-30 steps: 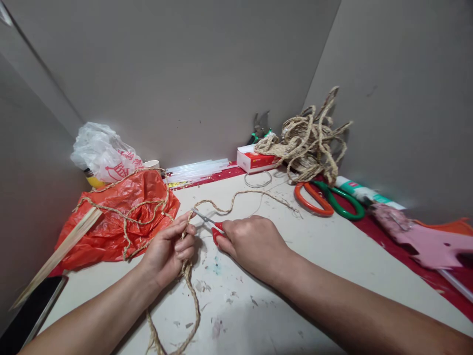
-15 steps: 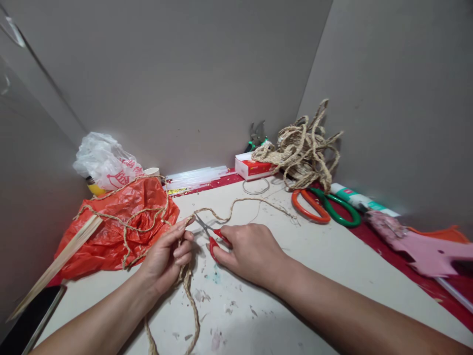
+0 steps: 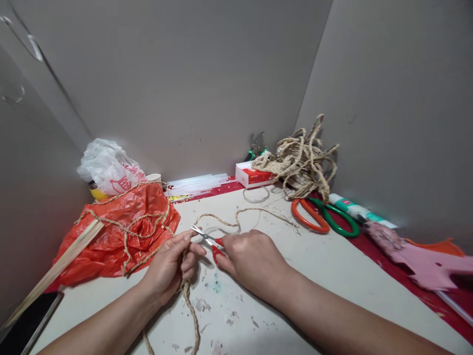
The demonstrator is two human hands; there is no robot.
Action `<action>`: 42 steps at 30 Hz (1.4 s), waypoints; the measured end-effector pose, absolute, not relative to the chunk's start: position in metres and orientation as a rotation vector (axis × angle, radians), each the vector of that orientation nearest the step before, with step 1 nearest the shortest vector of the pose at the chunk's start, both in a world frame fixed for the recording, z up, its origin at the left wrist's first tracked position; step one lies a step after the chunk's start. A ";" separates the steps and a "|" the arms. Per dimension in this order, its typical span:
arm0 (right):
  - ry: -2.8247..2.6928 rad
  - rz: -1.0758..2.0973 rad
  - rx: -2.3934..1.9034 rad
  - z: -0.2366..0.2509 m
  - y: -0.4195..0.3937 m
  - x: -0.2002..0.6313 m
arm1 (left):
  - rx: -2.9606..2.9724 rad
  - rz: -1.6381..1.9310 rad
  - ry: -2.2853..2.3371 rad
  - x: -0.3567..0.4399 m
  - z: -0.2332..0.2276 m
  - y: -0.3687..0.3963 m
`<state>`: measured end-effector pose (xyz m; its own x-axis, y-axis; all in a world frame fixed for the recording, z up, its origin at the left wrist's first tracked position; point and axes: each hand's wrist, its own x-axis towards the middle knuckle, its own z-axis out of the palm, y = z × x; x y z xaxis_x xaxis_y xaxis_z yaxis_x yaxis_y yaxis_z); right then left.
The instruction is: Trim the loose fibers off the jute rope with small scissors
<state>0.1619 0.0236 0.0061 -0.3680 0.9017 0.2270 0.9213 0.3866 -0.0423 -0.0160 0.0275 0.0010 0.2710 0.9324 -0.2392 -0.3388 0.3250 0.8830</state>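
My left hand (image 3: 170, 266) pinches a braided tan rope (image 3: 189, 305) that runs down toward me and curls away across the table. My right hand (image 3: 253, 259) grips small red-handled scissors (image 3: 210, 240), with the blades slightly parted at the rope just by my left fingertips. A thinner stretch of the rope (image 3: 236, 217) loops off to the right beyond the blades.
An orange plastic bag (image 3: 114, 231) with rope draped on it lies at the left, a white bag (image 3: 109, 170) behind it. At the back are glue sticks (image 3: 197, 181), a red-white box (image 3: 253, 175), a rope tangle (image 3: 303, 155), large orange-green scissors (image 3: 321, 217), and a pink glue gun (image 3: 424, 256) on the right.
The scissor blades opened wide half a second ago and have nearly closed on the rope now. The view has tilted slightly; both hands stay in place.
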 end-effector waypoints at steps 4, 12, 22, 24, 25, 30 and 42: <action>-2.468 -0.098 -1.636 0.008 0.023 0.161 | 0.828 0.997 0.912 -0.015 0.003 0.027; -2.236 0.071 -1.722 -0.003 0.033 0.169 | 0.819 1.024 0.912 -0.017 0.005 0.028; -2.074 0.280 -1.724 -0.007 0.038 0.171 | 0.768 0.973 0.881 -0.020 0.005 0.030; -2.054 0.316 -1.720 -0.009 0.039 0.171 | 0.754 0.963 0.877 -0.021 0.003 0.030; -2.048 0.329 -1.719 -0.010 0.040 0.171 | 0.748 0.957 0.872 -0.021 0.002 0.030; -2.029 0.379 -1.710 -0.011 0.042 0.170 | 0.763 0.900 0.820 -0.022 0.003 0.029; -1.951 0.475 -1.648 -0.009 0.044 0.173 | 0.881 0.791 0.862 -0.020 0.006 0.024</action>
